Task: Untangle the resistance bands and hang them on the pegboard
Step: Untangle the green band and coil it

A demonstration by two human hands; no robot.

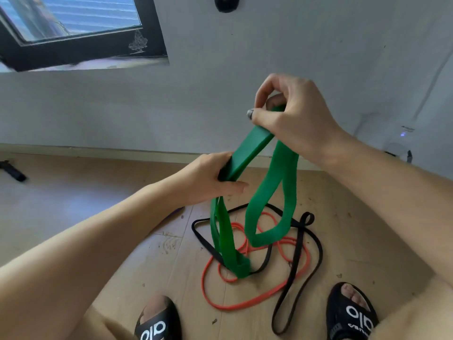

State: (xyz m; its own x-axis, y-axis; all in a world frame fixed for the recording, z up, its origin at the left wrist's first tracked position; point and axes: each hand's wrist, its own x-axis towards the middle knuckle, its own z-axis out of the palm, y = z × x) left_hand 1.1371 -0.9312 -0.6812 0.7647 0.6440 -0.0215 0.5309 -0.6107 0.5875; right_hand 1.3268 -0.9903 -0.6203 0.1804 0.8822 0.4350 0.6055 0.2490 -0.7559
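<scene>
- Right hand (291,114): raised in front of the wall, fingers and thumb pinched on the upper part of the green band (253,149).
- Left hand (215,177): lower and to the left, clenched round a flat stretch of the same band; the span between the two hands runs taut and diagonal.
- Green band, lower part: two loops hang from the hands, one below each. The left loop reaches down into the pile on the floor; whether its tip is caught in the other bands cannot be told, as it is blurred.
- Orange band (247,305): thin, lying in loose coils on the wooden floor (73,200).
- Black band (316,261): narrow, lying crossed over and under the orange one.
- Black sandals (353,312): one at each lower corner, either side of the pile.
- Window (73,33): dark-framed, upper left of the pale wall (318,45).
</scene>
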